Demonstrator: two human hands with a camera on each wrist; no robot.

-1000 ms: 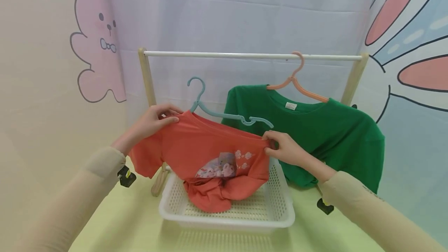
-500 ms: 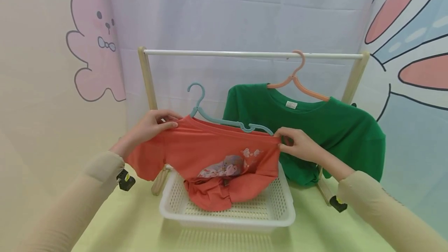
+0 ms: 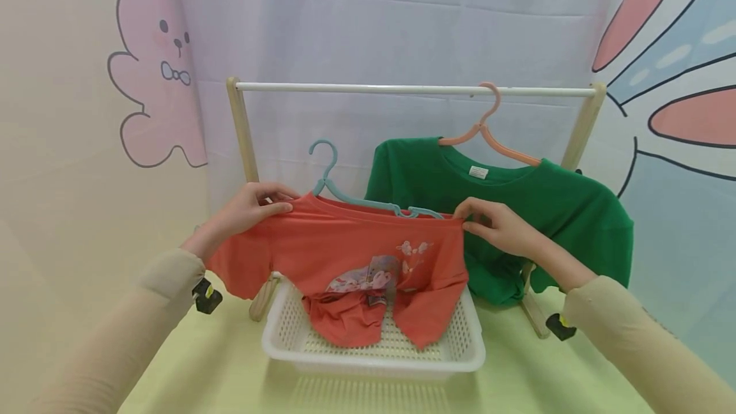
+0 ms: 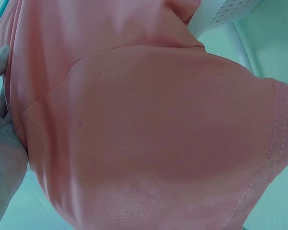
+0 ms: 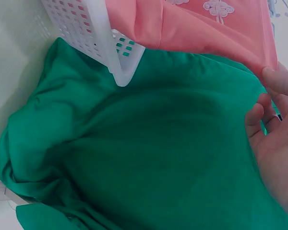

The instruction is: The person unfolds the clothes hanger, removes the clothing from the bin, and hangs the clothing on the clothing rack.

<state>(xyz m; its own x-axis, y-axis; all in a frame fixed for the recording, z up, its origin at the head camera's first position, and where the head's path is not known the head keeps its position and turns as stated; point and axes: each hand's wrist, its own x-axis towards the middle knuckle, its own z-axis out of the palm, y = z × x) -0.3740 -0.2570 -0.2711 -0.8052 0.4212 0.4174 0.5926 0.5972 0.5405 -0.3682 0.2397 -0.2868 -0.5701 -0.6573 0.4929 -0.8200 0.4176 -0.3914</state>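
A coral-red T-shirt (image 3: 339,241) with a printed picture hangs stretched between both hands, its lower part bunched in the basket. The left hand (image 3: 259,206) pinches the shirt at the shoulder on the left, thumb in front. At the neckline's right end, the right hand (image 3: 497,222) pinches the cloth between thumb and fingers. A blue clothes hanger (image 3: 345,195) has its hook and upper arms showing above the neckline; its left arm is hidden inside the shirt. In the left wrist view the red sleeve (image 4: 168,120) hangs loose beside the hand.
A white perforated basket (image 3: 374,366) stands on the yellow-green table (image 3: 190,369). Behind it is a rack with a white rail (image 3: 356,88) and wooden posts. A green T-shirt (image 3: 552,222) hangs from the rail on an orange hanger (image 3: 506,153), right behind the right hand.
The right hand has moved right and slightly up, pulling the neckline wider over the hanger's right arm. The hanger and left hand have sunk a little. The red shirt's right sleeve now hangs down.
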